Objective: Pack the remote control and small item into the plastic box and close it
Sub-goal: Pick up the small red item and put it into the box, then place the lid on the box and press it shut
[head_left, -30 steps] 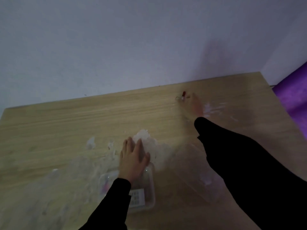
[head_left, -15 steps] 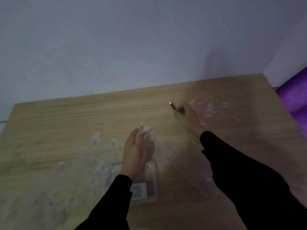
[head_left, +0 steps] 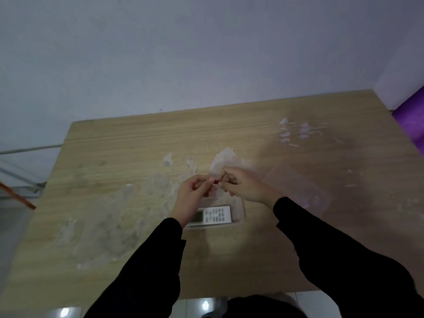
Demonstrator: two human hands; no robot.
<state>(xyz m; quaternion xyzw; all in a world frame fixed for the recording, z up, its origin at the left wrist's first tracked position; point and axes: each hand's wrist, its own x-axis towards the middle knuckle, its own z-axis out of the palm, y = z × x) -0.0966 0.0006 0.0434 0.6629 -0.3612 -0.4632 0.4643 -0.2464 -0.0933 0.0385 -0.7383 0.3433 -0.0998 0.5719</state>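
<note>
A clear plastic box (head_left: pixel 239 211) sits on the wooden table (head_left: pixel 114 157) in front of me. A white remote control (head_left: pixel 215 215) lies inside it, buttons up. Above the box's far side my left hand (head_left: pixel 192 193) and my right hand (head_left: pixel 243 187) meet, fingertips pinched together on a small red item (head_left: pixel 215 180). Most of that item is hidden by the fingers. The transparent lid (head_left: pixel 298 187) lies flat on the table to the right of the box.
White scuffed patches and residue mark the tabletop around the box and at the back right. A purple object (head_left: pixel 410 120) stands past the table's right edge. The wall runs close behind the table. An orange rod (head_left: pixel 18 196) shows at far left.
My right hand picked up the small red item from the far part of the table and brought it back over the box. My left hand lifted off the box and joined it.
</note>
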